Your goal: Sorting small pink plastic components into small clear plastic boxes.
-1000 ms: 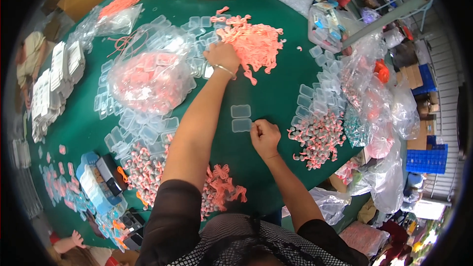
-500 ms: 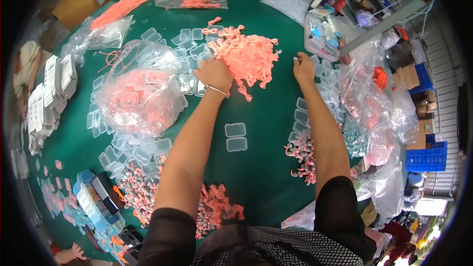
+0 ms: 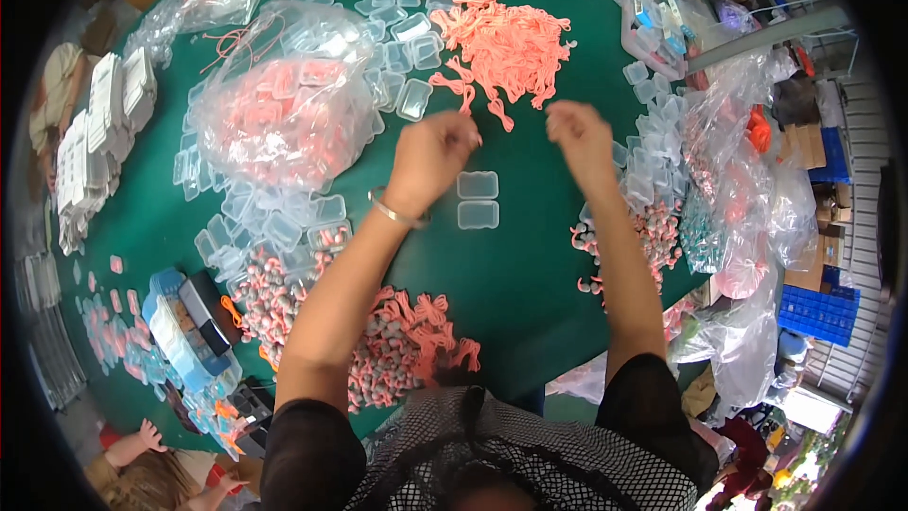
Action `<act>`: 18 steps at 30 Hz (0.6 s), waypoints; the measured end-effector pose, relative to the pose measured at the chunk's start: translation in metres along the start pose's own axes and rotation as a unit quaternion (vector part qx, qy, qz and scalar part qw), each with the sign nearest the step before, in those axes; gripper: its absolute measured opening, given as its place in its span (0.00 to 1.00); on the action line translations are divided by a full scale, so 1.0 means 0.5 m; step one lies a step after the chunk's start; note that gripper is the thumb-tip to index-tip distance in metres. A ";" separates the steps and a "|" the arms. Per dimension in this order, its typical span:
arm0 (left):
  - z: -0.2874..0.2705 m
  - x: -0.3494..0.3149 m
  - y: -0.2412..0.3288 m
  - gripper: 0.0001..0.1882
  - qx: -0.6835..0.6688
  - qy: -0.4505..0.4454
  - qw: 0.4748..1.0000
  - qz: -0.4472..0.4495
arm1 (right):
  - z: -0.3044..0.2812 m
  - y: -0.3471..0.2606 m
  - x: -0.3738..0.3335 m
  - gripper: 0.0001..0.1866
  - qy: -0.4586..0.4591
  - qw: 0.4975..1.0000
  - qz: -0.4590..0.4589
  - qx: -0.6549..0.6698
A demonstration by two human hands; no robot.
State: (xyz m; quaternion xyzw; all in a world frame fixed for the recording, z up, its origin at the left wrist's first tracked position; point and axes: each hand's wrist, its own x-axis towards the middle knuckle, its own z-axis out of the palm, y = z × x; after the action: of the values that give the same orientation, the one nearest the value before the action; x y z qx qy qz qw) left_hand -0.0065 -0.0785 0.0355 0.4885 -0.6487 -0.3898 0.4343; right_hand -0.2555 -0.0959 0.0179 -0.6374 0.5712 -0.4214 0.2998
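Observation:
My left hand (image 3: 427, 159), with a bangle at its wrist, is held over the table with fingers curled together. Just beyond its fingertips lies a coral cord bundle (image 3: 454, 85). Across from it, my right hand (image 3: 581, 137) has bent, closed fingers, slightly blurred. What either hand pinches, if anything, is too small to make out. Past both hands spreads a pile of knotted coral cord bundles (image 3: 511, 43). Between my forearms two clear plastic boxes or lids, a farther one (image 3: 478, 185) and a nearer one (image 3: 479, 215), lie in line on the green table (image 3: 473, 293).
Left stands a clear bag (image 3: 284, 114) of coral-filled boxes, among loose clear boxes (image 3: 248, 208). Grey-and-coral pieces (image 3: 270, 293) are heaped near my left arm, others (image 3: 653, 237) beside my right. White trays (image 3: 104, 123) are stacked far left. Another person's hand (image 3: 149, 435) shows lower left.
Both hands have come back toward me from the cord pile's edges, the right one also leftward. The view has shifted, so the table sits higher in the picture.

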 end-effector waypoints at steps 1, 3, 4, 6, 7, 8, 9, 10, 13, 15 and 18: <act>-0.008 -0.032 0.025 0.03 0.029 -0.041 0.997 -0.060 | 0.022 -0.060 -0.052 0.08 -0.021 0.999 0.026 -0.019; -0.004 -0.089 0.033 0.03 0.060 -0.041 0.997 -0.032 | 0.051 -0.111 -0.131 0.07 -0.053 0.998 -0.025 -0.006; 0.001 -0.113 0.026 0.03 0.060 -0.042 0.997 -0.036 | 0.058 -0.127 -0.158 0.07 -0.085 0.996 -0.029 -0.026; 0.013 -0.151 0.011 0.06 0.109 -0.048 0.993 0.019 | 0.083 -0.124 -0.202 0.07 -0.091 0.994 -0.037 -0.045; 0.023 -0.165 0.002 0.06 0.109 -0.048 0.993 0.018 | 0.095 -0.122 -0.217 0.07 -0.095 0.992 -0.046 -0.067; 0.034 -0.177 -0.007 0.06 0.135 -0.029 0.990 0.036 | 0.102 -0.126 -0.227 0.07 -0.093 0.992 -0.042 -0.076; 0.042 -0.184 -0.007 0.06 0.160 -0.011 0.985 0.055 | 0.109 -0.124 -0.235 0.07 -0.093 0.992 -0.042 -0.076; 0.048 -0.190 -0.007 0.06 0.160 -0.011 0.986 0.055 | 0.116 -0.120 -0.240 0.07 -0.094 0.987 -0.058 -0.118; 0.054 -0.199 -0.008 0.06 0.201 0.005 0.978 0.048 | 0.127 -0.129 -0.244 0.07 -0.100 0.972 -0.083 -0.194; 0.052 -0.202 -0.009 0.07 0.185 -0.004 0.982 0.040 | 0.131 -0.138 -0.243 0.07 -0.106 0.963 -0.093 -0.229; 0.038 -0.205 -0.010 0.14 0.162 -0.021 0.986 0.037 | 0.132 -0.157 -0.239 0.08 -0.111 0.964 -0.094 -0.224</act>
State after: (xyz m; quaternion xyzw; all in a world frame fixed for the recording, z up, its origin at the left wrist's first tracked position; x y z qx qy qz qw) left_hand -0.0082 0.0218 0.0061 0.5199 -0.7299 -0.2736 0.3494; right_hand -0.1593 0.0279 0.0318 -0.7815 0.5519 -0.2360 0.1701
